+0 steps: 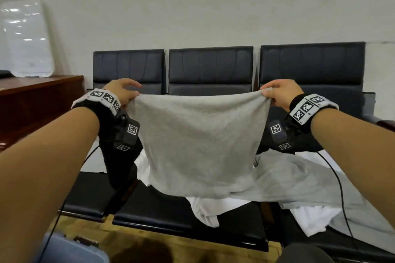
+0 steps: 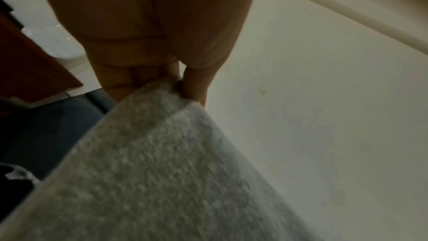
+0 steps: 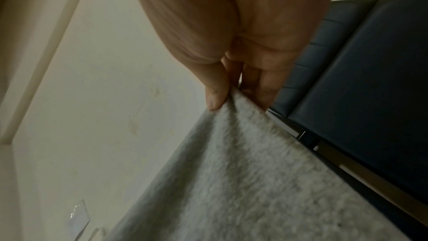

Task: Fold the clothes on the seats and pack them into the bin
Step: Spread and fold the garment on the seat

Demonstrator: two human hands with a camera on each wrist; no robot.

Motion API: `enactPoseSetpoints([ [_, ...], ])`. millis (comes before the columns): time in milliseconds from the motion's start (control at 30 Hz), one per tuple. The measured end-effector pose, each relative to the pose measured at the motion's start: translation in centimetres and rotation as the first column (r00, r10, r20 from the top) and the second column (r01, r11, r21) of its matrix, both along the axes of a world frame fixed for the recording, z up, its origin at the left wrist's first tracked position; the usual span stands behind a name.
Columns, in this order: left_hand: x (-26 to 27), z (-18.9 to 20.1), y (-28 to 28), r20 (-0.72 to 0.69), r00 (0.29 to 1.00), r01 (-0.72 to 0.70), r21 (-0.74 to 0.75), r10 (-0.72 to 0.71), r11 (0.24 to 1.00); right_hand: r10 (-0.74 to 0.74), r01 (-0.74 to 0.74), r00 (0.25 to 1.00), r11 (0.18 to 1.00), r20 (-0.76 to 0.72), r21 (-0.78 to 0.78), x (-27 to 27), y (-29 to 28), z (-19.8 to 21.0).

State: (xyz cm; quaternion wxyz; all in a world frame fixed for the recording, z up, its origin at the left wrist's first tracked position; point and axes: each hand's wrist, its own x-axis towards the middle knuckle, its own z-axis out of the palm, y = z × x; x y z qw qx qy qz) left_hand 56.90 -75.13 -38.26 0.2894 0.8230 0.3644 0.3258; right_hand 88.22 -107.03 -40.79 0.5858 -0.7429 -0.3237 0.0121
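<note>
Grey cloth (image 1: 201, 141), soft and fleecy, hangs stretched between two raised hands in front of a row of three dark padded seats (image 1: 210, 70). The left hand (image 1: 123, 90) pinches the cloth's upper left corner between thumb and fingers; the left wrist view shows the thumb (image 2: 197, 83) pressed against the fabric edge (image 2: 162, 153). The right hand (image 1: 280, 92) pinches the upper right corner the same way, and the right wrist view shows its thumb (image 3: 216, 94) clamped on the cloth (image 3: 243, 180). The top edge sags slightly between the two grips. The cloth's lower part trails down and to the right, resting across the seat cushions, where it lies on top of white clothes (image 1: 205, 209) spread over the middle and right seats. Both wrists wear black bands with black-and-white square markers (image 1: 104, 97), and thin black cables run down from them. Left of the seats stands a reddish-brown wooden cabinet (image 1: 32, 100) with a clear plastic water bottle (image 1: 25, 38) on top. Below the seats, wooden flooring shows, and the corner of a pale blue-grey bin (image 1: 70, 250) sits at the lower left, near the person.
</note>
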Motion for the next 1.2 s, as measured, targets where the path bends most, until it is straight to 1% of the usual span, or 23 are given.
enactPoseSetpoints([
  [67,0.0,-0.8,0.3,0.044,0.999,-0.007,-0.048,0.009,0.999,-0.006,0.006,1.000,1.000,0.009,-0.005,0.2,-0.3,-0.1],
  [133,0.0,-1.9,0.7,0.092,0.995,0.045,-0.127,-0.033,0.991,-0.014,0.016,0.999,0.999,0.040,-0.036,0.5,-0.3,-0.1],
  [200,-0.1,-2.9,1.3,0.093,0.995,0.061,-0.173,-0.045,0.983,-0.032,0.040,0.995,0.995,0.091,-0.092,0.8,-0.1,-0.2],
  [267,-0.1,-3.6,1.7,0.027,0.998,0.053,-0.155,-0.049,0.987,-0.045,0.066,0.991,0.984,0.126,-0.165,1.5,0.5,-0.6],
  [333,0.3,-4.2,1.9,-0.091,0.996,0.010,-0.074,-0.017,0.997,-0.057,0.104,0.984,0.953,0.167,-0.285,2.3,1.3,-1.2],
  [400,0.9,-5.0,2.5,-0.186,0.982,-0.040,-0.002,0.039,0.999,-0.079,0.137,0.983,0.918,0.168,-0.371,3.2,2.3,-2.0],
  [500,2.3,-7.0,3.7,-0.276,0.956,-0.098,0.034,0.103,0.995,-0.112,0.162,0.984,0.881,0.136,-0.445,4.5,3.9,-3.6],
  [567,3.6,-8.4,4.8,-0.289,0.950,-0.118,0.017,0.118,0.993,-0.145,0.182,0.983,0.864,0.114,-0.469,5.6,5.0,-4.8],
  [667,6.2,-10.2,7.2,-0.260,0.958,-0.130,-0.022,0.120,0.991,-0.210,0.232,0.972,0.831,0.100,-0.505,7.9,7.4,-6.7],
  [700,7.1,-10.7,8.1,-0.248,0.961,-0.136,-0.031,0.124,0.990,-0.236,0.241,0.969,0.832,0.073,-0.500,8.9,8.4,-7.2],
  [767,8.9,-11.4,9.8,-0.221,0.967,-0.142,-0.057,0.126,0.988,-0.274,0.220,0.961,0.854,-0.049,-0.471,10.5,10.7,-8.2],
  [833,10.7,-11.6,11.3,-0.197,0.971,-0.153,-0.088,0.133,0.984,-0.239,0.129,0.940,0.909,-0.242,-0.396,11.9,12.7,-8.6],
  [867,11.4,-11.5,11.8,-0.169,0.976,-0.158,-0.129,0.135,0.979,-0.203,0.085,0.928,0.931,-0.312,-0.354,12.3,13.5,-8.7],
  [900,12.2,-11.2,12.0,-0.132,0.982,-0.156,-0.171,0.134,0.973,-0.162,0.056,0.932,0.948,-0.325,-0.313,13.1,14.3,-8.7],
  [967,13.8,-10.3,12.0,-0.077,0.990,-0.131,-0.205,0.118,0.970,-0.123,0.064,0.963,0.969,-0.240,-0.240,14.5,15.7,-8.3],
  [1000,14.7,-9.6,11.8,-0.028,0.996,-0.093,-0.221,0.089,0.971,-0.128,0.085,0.972,0.974,-0.199,-0.211,14.7,16.1,-7.9],
  [1033,15.5,-8.9,11.9,0.056,0.997,-0.043,-0.258,0.059,0.965,-0.134,0.104,0.976,0.979,-0.171,-0.173,15.0,16.4,-7.4],
  [1100,16.2,-7.1,12.1,0.242,0.969,0.041,-0.330,0.042,0.943,-0.161,0.155,0.974,0.987,-0.160,-0.050,14.9,16.5,-6.1],
  [1200,15.2,-3.7,12.4,0.396,0.918,0.108,-0.271,0.009,0.957,-0.197,0.203,0.979,0.972,-0.057,0.120,13.6,15.2,-3.3],
])
